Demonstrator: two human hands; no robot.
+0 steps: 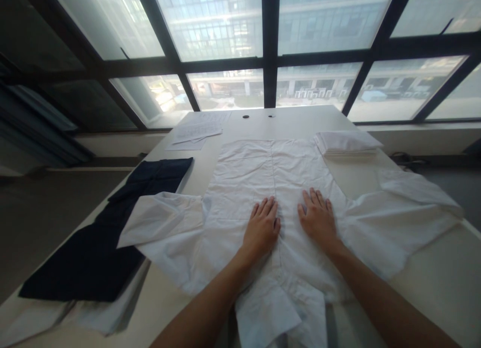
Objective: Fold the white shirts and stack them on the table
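A white short-sleeved shirt (244, 172) lies spread out flat on a white table (443, 283), collar end toward me, sleeves out to both sides. My left hand (262, 228) rests palm down on the shirt's middle, fingers stretched flat. My right hand (317, 218) lies flat beside it, just right of the shirt's centre seam, fingers also extended. Neither hand holds anything.
A dark navy garment (108, 238) lies along the table's left edge over more white cloth (93, 315). A folded white stack (345, 142) sits at the back right. Paper sheets (195, 132) lie at the back left. Large windows stand behind the table.
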